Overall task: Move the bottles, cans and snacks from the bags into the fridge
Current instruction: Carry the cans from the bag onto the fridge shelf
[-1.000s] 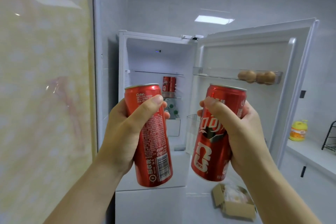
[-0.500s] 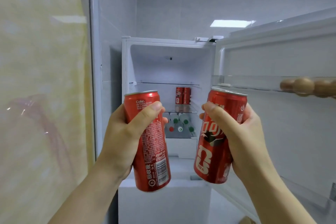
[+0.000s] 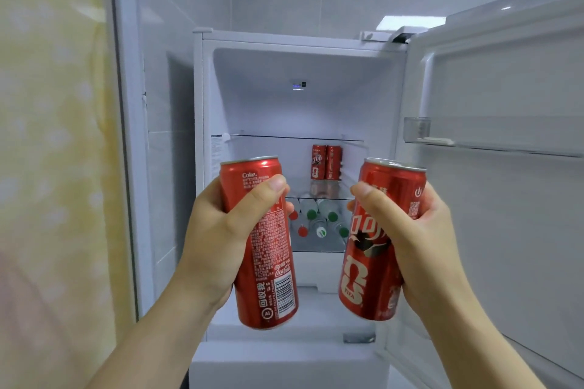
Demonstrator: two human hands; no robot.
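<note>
Left hand (image 3: 221, 240) raised before open fridge (image 3: 297, 104), fingers wrapped round left can (image 3: 262, 262): "Coke", barcode readable. Right hand (image 3: 414, 237) grasps right can (image 3: 376, 249), tilted, "FIFA" visible. Two more cans (image 3: 326, 162) on middle shelf inside.

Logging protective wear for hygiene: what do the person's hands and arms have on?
Nothing worn: the left hand and right hand are bare, no gloves, rings or watch. The left forearm and right forearm show no sleeves down to the frame edge.
</note>
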